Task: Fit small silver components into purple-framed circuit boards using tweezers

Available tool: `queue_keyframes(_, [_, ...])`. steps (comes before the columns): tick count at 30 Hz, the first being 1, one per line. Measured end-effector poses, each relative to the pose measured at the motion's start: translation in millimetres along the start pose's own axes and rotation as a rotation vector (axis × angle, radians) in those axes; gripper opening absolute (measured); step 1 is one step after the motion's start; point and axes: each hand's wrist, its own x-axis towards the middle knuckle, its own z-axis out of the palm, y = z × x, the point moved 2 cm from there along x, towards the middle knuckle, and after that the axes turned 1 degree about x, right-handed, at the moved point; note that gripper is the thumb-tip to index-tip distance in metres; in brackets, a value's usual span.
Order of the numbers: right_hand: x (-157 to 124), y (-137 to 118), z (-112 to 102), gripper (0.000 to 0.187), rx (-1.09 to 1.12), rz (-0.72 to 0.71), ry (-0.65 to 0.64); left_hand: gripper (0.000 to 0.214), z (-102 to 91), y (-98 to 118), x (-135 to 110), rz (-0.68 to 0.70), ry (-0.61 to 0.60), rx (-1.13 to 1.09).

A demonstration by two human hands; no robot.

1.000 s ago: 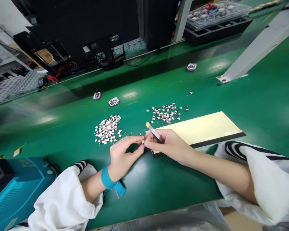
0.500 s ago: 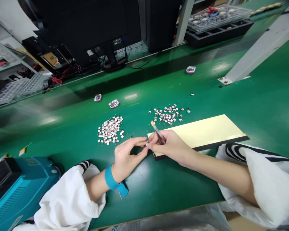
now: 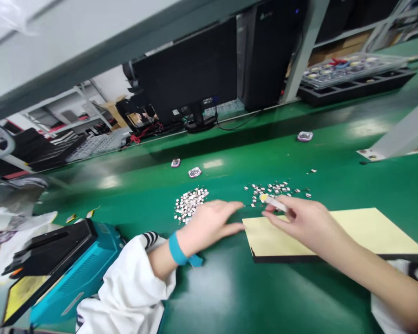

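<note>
Head view: the left hand [image 3: 209, 227] sits low over the green bench [image 3: 264, 297], fingers loosely spread, just beside a pile of tiny metal parts [image 3: 190, 204]. The right hand [image 3: 306, 222] pinches yellow-tipped tweezers [image 3: 274, 203] between thumb and fingers, above a cream board [image 3: 348, 229] and near a sparser pile [image 3: 273, 189]. A blue machine [image 3: 73, 269] sits left of the left wrist; a monitor [image 3: 184, 79] and a parts tray [image 3: 351, 69] stand beyond.

Left hand [image 3: 205, 227]: blue wrist strap [image 3: 176, 249] just behind the fingers [image 3: 230, 204], small tab hanging off it. Further back, baggy white smock sleeve [image 3: 128, 290] with black-and-white striped cuff [image 3: 150, 239]. Right sleeve [image 3: 383, 311] matches.
</note>
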Motion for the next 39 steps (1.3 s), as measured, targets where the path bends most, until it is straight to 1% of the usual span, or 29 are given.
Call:
queue_keyframes(1, [4.4, 6.2, -6.1, 0.029, -0.135, -0.03, 0.082, 0.04, -9.9, -18.5, 4.1, -0.098, -0.004, 0.039])
queue_keyframes(2, [8.2, 12.2, -11.9, 0.033, -0.25, -0.042, 0.151, 0.04, -19.3, -40.7, 7.1, -0.219, 0.017, 0.063])
queue_keyframes(3, [11.2, 17.4, -16.9, 0.037, -0.332, -0.041, 0.197, 0.035, -27.6, -66.0, 8.7, -0.358, 0.071, 0.072])
queue_keyframes(5, [13.7, 24.1, -24.2, 0.042, -0.387, -0.013, 0.236, 0.026, -36.6, -118.7, 9.2, -0.508, 0.169, 0.109])
queue_keyframes(7, [12.4, 24.6, -27.8, 0.043, -0.323, 0.019, 0.224, 0.027, -36.0, -169.7, 5.9, -0.627, 0.248, 0.153])
queue_keyframes(9, [9.1, 20.2, -27.7, 0.044, -0.198, 0.047, 0.16, 0.033, -30.0, -210.7, 0.7, -0.674, 0.265, 0.174])
queue_keyframes(10, [7.3, 17.2, -26.7, 0.044, -0.133, 0.061, 0.117, 0.038, -27.1, -226.1, -1.8, -0.667, 0.256, 0.177])
queue_keyframes(11, [5.7, 14.2, -25.3, 0.043, -0.068, 0.073, 0.067, 0.045, -24.9, -238.1, -4.0, -0.644, 0.238, 0.18])
queue_keyframes(13, [3.2, 9.2, -22.0, 0.043, 0.083, 0.097, -0.041, 0.06, -23.1, -253.4, -6.5, -0.566, 0.177, 0.184])
queue_keyframes(15, [1.5, 6.5, -18.3, 0.044, 0.257, 0.142, -0.162, 0.067, -22.9, -260.8, -6.6, -0.488, 0.096, 0.188])
queue_keyframes(16, [0.9, 5.8, -16.8, 0.045, 0.344, 0.165, -0.214, 0.067, -22.7, -262.7, -6.1, -0.461, 0.056, 0.192])
queue_keyframes(18, [-0.1, 4.6, -15.1, 0.048, 0.483, 0.203, -0.287, 0.061, -22.1, -264.7, -4.7, -0.433, 0.001, 0.212])
queue_keyframes(22, [-1.4, 0.0, -15.7, 0.05, 0.609, 0.207, -0.379, 0.048, -22.0, -263.4, -3.5, -0.449, -0.028, 0.297])
queue_keyframes(25, [0.6, -1.3, -17.1, 0.05, 0.71, 0.205, -0.366, 0.046, -25.0, -259.8, -4.6, -0.507, -0.023, 0.379])
queue_keyframes(30, [5.6, 6.8, -12.7, 0.051, 0.852, 0.236, -0.241, 0.038, -34.2, -246.8, -9.0, -0.621, 0.019, 0.46])
queue_keyframes(32, [4.7, 8.4, -9.2, 0.051, 0.819, 0.211, -0.213, 0.033, -38.6, -239.7, -11.7, -0.648, 0.041, 0.455])
queue_keyframes(33, [3.4, 8.1, -7.6, 0.051, 0.751, 0.183, -0.202, 0.031, -41.1, -236.3, -13.4, -0.658, 0.059, 0.446])
queue_keyframes(35, [-0.7, 5.2, -5.4, 0.051, 0.539, 0.101, -0.193, 0.028, -46.3, -229.7, -17.7, -0.677, 0.109, 0.412])
queue_keyframes(39, [-7.7, -6.3, -2.3, 0.037, 0.135, -0.092, -0.194, 0.02, -55.3, -211.1, -25.0, -0.711, 0.203, 0.294])
